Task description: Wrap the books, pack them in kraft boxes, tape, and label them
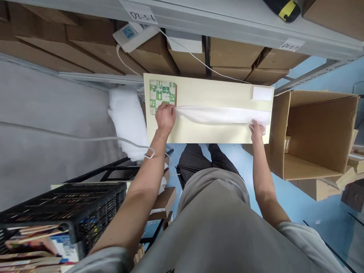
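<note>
A thin white sheet (216, 115), soft like packing foam or film, is stretched lengthwise over a cream-coloured board (210, 134). My left hand (165, 117) pinches its left end, just below a green-and-white checked book (162, 93) lying at the board's left. The sheet's wider right end is gripped by my right hand (257, 131), thumb on top. Partly covered beside that hand is a small flat thing with a dark and pink edge (264, 130); its kind is unclear. A blank white slip (262, 93) lies in the board's upper right corner.
Shelving (227, 22) with cardboard boxes (236, 53) and a power strip (136, 36) stands ahead. An open carton (315, 136) is at right. White wrapping material (127, 121) hangs left, near a cable (85, 138). A black crate (65, 208) of books sits lower left.
</note>
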A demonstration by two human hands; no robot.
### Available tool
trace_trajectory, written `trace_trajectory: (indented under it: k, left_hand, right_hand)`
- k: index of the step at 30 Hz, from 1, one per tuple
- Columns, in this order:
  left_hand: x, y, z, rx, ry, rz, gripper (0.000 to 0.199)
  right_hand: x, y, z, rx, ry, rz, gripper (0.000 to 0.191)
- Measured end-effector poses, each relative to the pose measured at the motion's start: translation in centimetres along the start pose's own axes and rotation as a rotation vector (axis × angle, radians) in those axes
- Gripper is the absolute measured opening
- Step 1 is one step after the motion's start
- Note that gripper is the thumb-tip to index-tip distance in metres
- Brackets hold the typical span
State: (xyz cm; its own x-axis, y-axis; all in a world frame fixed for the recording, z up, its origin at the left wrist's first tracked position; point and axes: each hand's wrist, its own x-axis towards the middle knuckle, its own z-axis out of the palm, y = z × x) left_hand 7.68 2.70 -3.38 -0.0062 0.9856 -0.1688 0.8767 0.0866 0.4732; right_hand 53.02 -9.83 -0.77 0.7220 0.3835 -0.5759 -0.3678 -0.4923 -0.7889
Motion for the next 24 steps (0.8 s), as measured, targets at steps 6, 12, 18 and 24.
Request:
trace_trajectory:
  k: [6, 12, 18, 24]
  left_hand:
    - [-1.5, 0.7, -1.8, -0.038, 0.197, 0.100, 0.032]
    - [-0.8, -0.3, -1.6, -0.073, 0.186, 0.070, 0.029]
    - [0.6, -2.2, -0.7, -0.078, 0.062, -0.042, 0.026]
    - [0.0, -0.8, 0.9, 0.007, -0.010, 0.147, 0.051]
  right_hand:
    - [1.5, 0.7, -0.7, 0.027, 0.033, -0.037, 0.019]
    - [3.2, 0.5, -0.7, -0.015, 0.009, -0.133, 0.036]
    - [3.3, 0.2, -0.2, -0.396, 0.072, -0.297, 0.056]
    - [-0.1, 2.0, 2.3, -0.874, -0.092, -0.888, 0.054]
